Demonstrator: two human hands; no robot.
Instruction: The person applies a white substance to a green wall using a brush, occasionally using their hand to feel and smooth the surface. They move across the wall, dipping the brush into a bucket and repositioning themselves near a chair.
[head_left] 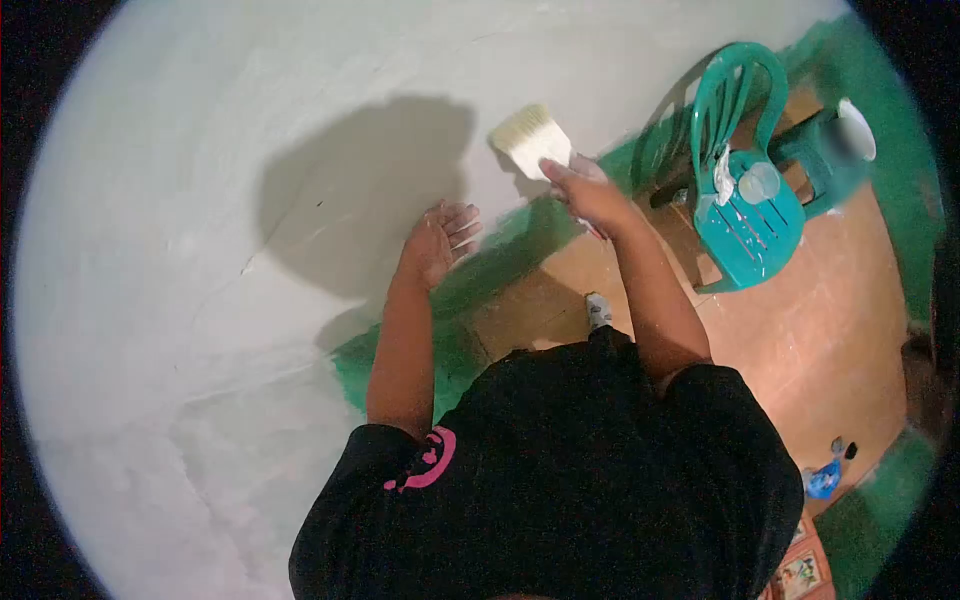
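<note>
- Well, the flat paintbrush (532,142) is over on the wall side of the teal plastic chair (752,245), held by the right hand (592,200), thumb and fingers pinching it near its pale base.
- The left hand (433,243) is farther from the chair than the brush, holding nothing, its fingers a little spread in front of the wall (200,150); whether they touch it, I can't tell.
- If the bristles are loaded, I'd say a quick swing could flick drops onto the chair or the floor (820,320); white spatters already mark the seat.
- That open left palm could smear the wall if the surface is damp and the person leans in.
- A sideways step might catch the chair, since a foot (598,311) is near it, and a knock could tip what sits there.
- On the chair seat is a translucent tub (759,183), its contents unclear to me, just beside a crumpled white cloth (723,176).
- Just beyond the chair, a white container (857,128) is partly blurred, so I can't tell what it holds.
</note>
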